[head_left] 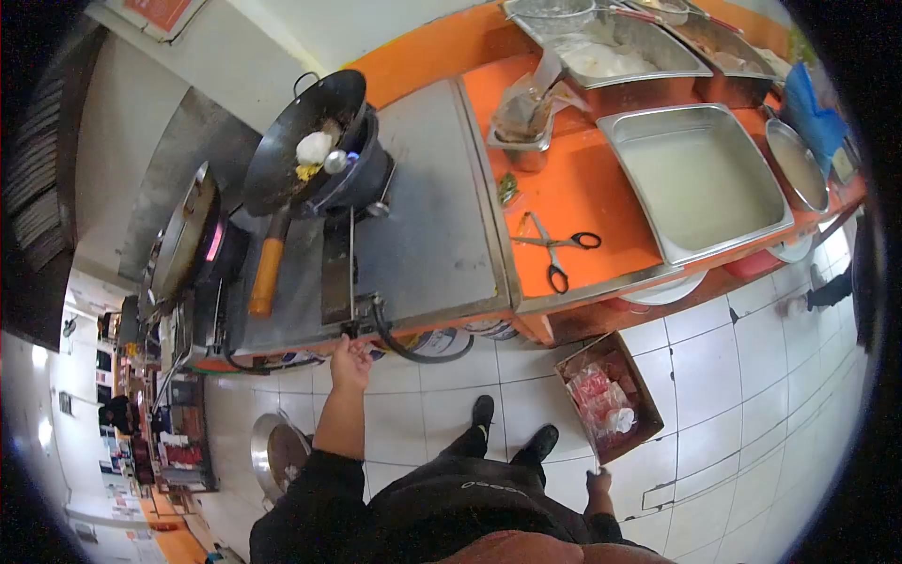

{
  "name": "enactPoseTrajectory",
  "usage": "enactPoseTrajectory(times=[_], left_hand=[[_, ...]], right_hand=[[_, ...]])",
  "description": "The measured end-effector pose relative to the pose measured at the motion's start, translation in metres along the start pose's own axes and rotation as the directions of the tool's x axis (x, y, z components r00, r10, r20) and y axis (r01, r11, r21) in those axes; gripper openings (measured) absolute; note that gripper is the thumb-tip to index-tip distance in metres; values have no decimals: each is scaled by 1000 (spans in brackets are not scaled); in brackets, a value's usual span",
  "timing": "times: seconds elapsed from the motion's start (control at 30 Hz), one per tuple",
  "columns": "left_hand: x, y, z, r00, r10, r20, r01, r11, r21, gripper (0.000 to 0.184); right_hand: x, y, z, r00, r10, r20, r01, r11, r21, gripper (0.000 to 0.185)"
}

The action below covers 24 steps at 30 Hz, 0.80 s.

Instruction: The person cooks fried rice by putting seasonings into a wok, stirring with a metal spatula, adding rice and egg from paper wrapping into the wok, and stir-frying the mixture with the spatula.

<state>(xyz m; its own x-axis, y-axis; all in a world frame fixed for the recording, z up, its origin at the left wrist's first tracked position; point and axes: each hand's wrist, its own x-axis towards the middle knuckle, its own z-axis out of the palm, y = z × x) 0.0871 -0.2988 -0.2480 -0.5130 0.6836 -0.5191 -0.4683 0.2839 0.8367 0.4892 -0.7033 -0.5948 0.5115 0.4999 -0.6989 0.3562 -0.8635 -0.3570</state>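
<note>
My left hand (pixel 351 365) reaches to the stove's front edge, its fingers closed at a small dark burner knob (pixel 349 331). Behind it, a black wok (pixel 282 141) with a wooden handle (pixel 267 275) sits tilted on a burner (pixel 376 174). In the wok lie a white lump that looks like rice (pixel 314 148), some yellow egg-like food (pixel 307 172) and a round shiny metal piece (pixel 335 162). My right hand (pixel 598 482) hangs low by my side, near a cardboard box (pixel 648 414); its fingers are too small to make out.
Another wok (pixel 178 240) stands left, over a pinkish glow. Scissors (pixel 554 246) lie on the orange counter (pixel 587 193), beside a metal tray of cloudy liquid (pixel 700 179). A black hose (pixel 413 355) loops off the stove front. A metal basin (pixel 268 451) is on the floor.
</note>
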Motion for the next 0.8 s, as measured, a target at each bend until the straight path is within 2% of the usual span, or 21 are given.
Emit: enactPoseTrajectory(times=[0.1, 0.2, 0.3, 0.4, 0.5, 0.6, 0.67, 0.8], left_hand=[[11, -4, -1, 981, -52, 186, 68, 995, -78, 21], [2, -3, 10, 989, 51, 141, -35, 993, -114, 21], [12, -12, 4, 976, 152, 153, -143, 987, -67, 19], [5, -16, 12, 981, 188, 55, -184, 980, -71, 18], [-2, -18, 20, 970, 243, -11, -243, 968, -60, 17], [-11, -17, 29, 960, 276, -36, -278, 958, -73, 17], [0, -19, 21, 964, 267, 10, -266, 963, -46, 17], [0, -21, 20, 960, 278, 2, -278, 960, -21, 18]], right_hand=[[-28, 8, 2, 990, 60, 126, -45, 991, -125, 49], [-36, 8, 3, 989, 31, 148, -14, 993, -119, 48], [-33, 1, 2, 992, -5, 127, 13, 998, -65, 45], [-19, -9, 3, 955, -267, 133, 287, 942, -174, 42], [-1, -15, 19, 966, -246, 80, 252, 964, -79, 40], [-3, -34, 17, 984, -136, 117, 137, 991, 6, 43], [-11, -48, 6, 984, -42, 172, 32, 998, 58, 45], [-19, -48, -1, 976, -22, 215, 41, 996, -85, 47]])
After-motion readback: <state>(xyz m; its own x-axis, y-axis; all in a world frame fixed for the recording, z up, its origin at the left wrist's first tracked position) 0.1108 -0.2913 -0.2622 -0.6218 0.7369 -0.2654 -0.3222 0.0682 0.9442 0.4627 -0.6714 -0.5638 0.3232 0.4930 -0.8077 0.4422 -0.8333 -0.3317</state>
